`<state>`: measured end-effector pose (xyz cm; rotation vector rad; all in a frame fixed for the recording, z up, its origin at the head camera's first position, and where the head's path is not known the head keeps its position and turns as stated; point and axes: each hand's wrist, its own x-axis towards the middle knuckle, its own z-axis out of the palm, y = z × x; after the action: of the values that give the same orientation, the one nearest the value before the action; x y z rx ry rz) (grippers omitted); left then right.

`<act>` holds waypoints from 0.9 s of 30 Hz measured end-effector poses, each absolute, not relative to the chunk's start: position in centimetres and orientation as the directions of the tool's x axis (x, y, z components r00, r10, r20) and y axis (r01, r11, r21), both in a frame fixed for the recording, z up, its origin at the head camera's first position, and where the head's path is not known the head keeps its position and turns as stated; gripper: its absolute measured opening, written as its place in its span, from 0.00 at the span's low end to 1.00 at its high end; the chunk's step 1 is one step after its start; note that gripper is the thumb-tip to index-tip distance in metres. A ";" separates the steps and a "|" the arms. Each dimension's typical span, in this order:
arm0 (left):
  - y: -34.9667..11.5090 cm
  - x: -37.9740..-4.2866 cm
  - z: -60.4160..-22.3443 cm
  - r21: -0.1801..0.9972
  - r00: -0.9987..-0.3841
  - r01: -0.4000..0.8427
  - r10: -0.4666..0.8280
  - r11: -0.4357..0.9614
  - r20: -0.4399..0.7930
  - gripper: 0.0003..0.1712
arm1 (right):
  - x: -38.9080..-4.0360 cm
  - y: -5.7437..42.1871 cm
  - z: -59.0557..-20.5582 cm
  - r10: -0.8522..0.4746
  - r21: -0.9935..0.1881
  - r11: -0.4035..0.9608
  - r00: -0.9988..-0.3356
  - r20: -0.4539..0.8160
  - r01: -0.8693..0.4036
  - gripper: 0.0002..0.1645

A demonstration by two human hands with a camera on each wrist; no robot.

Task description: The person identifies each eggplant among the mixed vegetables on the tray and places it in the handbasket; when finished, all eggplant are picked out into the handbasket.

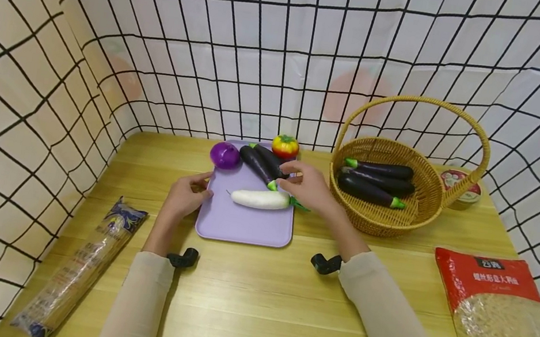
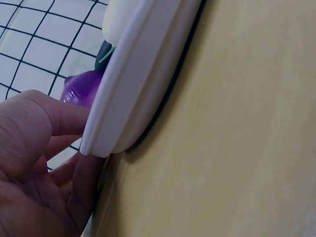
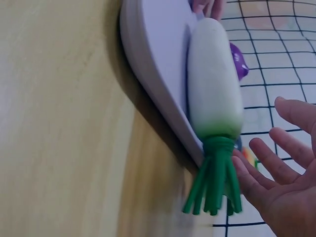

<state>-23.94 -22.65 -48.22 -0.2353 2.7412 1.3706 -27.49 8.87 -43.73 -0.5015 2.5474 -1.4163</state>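
In the head view, the left hand (image 1: 186, 195) was at the left edge of a lilac tray (image 1: 240, 228), its thumb and fingers closed on the rim. The right hand (image 1: 310, 186) was above the tray's right side, fingers parted and slightly bent, with nothing in its hold; whether a fingertip touched the eggplants beneath could not be told. A white radish (image 1: 260, 199) lay across the tray, its green leaves reaching past the right rim. Behind it lay two dark eggplants (image 1: 257, 165), with a purple onion (image 1: 225, 156) to their left and a red-and-yellow tomato (image 1: 285, 147) at the back right corner. To the right stood a wicker basket (image 1: 371, 225) holding three more eggplants, a round tin (image 1: 468, 192) just beyond it. A red bag (image 1: 509, 321) lay at the far right, a long packet (image 1: 82, 268) at the left.

In the left wrist view, the thumb met the tray's rim from above and the fingers came from below, pinching it.

In the right wrist view, the fingers were spread and loosely bent, the nearest ones just beside the radish's leaves.
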 end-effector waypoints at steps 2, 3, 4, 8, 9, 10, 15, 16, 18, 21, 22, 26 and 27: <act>-22.6 -23.9 -48.1 0.789 -0.986 -0.164 -0.106 0.592 -0.126 0.31 | -27.6 8.4 -44.0 -0.374 -0.843 0.499 -0.927 -0.002 -0.200 0.28; -22.6 -23.9 -48.1 0.789 -0.987 -0.162 -0.106 0.593 -0.122 0.31 | -27.7 8.2 -44.1 -0.374 -0.840 0.506 -0.927 -0.008 -0.197 0.28; -22.6 -23.9 -48.1 0.789 -0.987 -0.159 -0.105 0.593 -0.120 0.31 | -27.8 8.1 -44.3 -0.371 -0.836 0.513 -0.928 -0.012 -0.195 0.28; -22.5 -23.8 -48.0 0.790 -0.988 -0.156 -0.100 0.593 -0.119 0.30 | -28.2 7.5 -44.9 -0.359 -0.816 0.542 -0.933 -0.006 -0.203 0.27; -22.6 -23.9 -48.1 0.791 -0.988 -0.154 -0.099 0.592 -0.119 0.30 | -28.3 7.4 -45.0 -0.360 -0.812 0.545 -0.933 0.000 -0.210 0.27; -22.6 -23.9 -48.1 0.791 -0.988 -0.155 -0.098 0.591 -0.119 0.31 | -28.4 7.3 -45.1 -0.361 -0.809 0.546 -0.932 0.007 -0.218 0.27; -22.7 -24.0 -48.3 0.787 -0.989 -0.147 -0.095 0.600 -0.113 0.31 | -28.6 6.5 -45.5 -0.391 -0.793 0.556 -0.920 0.016 -0.250 0.28; -22.7 -24.0 -48.3 0.787 -0.989 -0.146 -0.094 0.599 -0.112 0.31 | -28.7 6.3 -45.6 -0.392 -0.789 0.561 -0.920 0.016 -0.252 0.28; -22.7 -24.0 -48.3 0.790 -0.990 -0.144 -0.092 0.596 -0.112 0.31 | -28.6 5.9 -45.6 -0.389 -0.779 0.573 -0.921 0.014 -0.254 0.29; -22.7 -24.0 -48.3 0.794 -0.989 -0.147 -0.092 0.590 -0.114 0.31 | -28.6 5.3 -45.6 -0.372 -0.755 0.603 -0.928 0.020 -0.257 0.30; -22.7 -24.0 -48.3 0.795 -0.989 -0.148 -0.093 0.588 -0.115 0.31 | -28.6 5.1 -45.7 -0.361 -0.744 0.616 -0.932 0.024 -0.258 0.30; -22.7 -24.0 -48.3 0.792 -0.989 -0.148 -0.095 0.592 -0.114 0.31 | -28.6 4.2 -46.0 -0.310 -0.707 0.658 -0.949 0.060 -0.260 0.28; -22.7 -24.0 -48.3 0.792 -0.989 -0.148 -0.096 0.592 -0.113 0.31 | -28.6 4.0 -46.1 -0.294 -0.701 0.666 -0.954 0.067 -0.254 0.28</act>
<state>-23.99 -22.71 -48.28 -0.2116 2.7508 1.3774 -28.64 3.97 -46.11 -0.4640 2.8196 -1.1746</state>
